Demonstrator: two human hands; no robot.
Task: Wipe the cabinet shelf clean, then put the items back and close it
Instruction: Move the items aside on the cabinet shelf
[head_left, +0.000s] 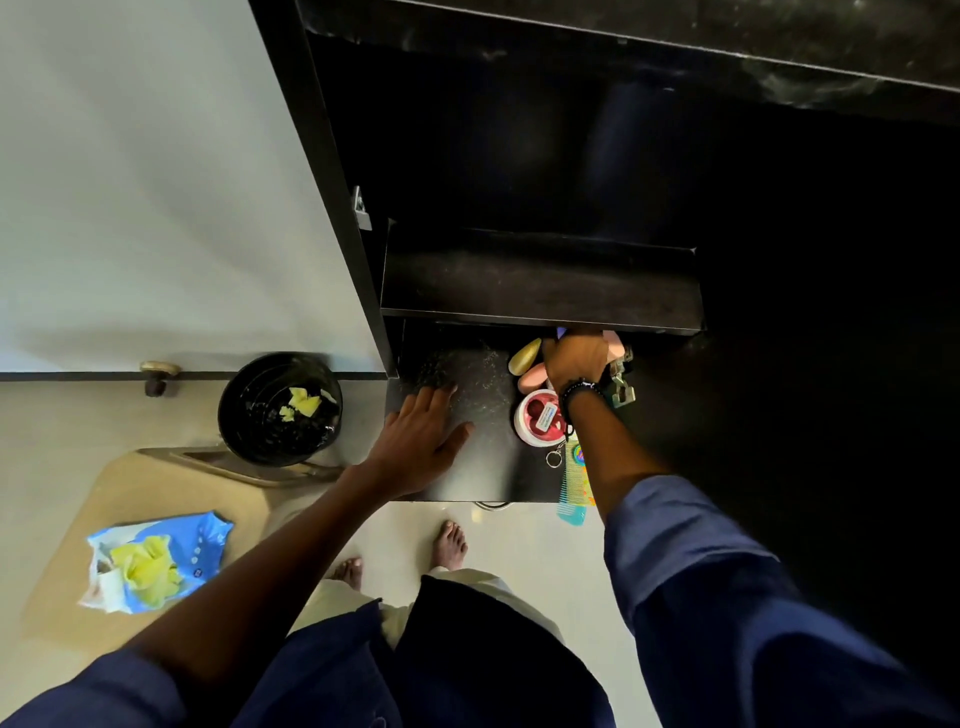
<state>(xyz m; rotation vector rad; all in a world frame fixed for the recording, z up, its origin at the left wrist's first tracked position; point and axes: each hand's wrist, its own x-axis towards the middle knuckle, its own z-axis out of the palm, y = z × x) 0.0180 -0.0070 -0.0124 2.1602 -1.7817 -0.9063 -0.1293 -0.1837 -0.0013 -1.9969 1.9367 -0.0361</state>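
On the dusty shelf (483, 374), left grip (421, 441) flat and wide; right grip (574, 361) among the items (537, 415), closure unclear.

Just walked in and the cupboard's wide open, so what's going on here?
A person stands at the open black cabinet. Their left hand rests flat on the bare, speckled part of the lower shelf. Their right hand reaches among items crowded at the shelf's right side, next to a red-lidded tub and a comb; its fingers are hidden, so any grip is unclear. A pack holding yellow cloth lies off to the left.
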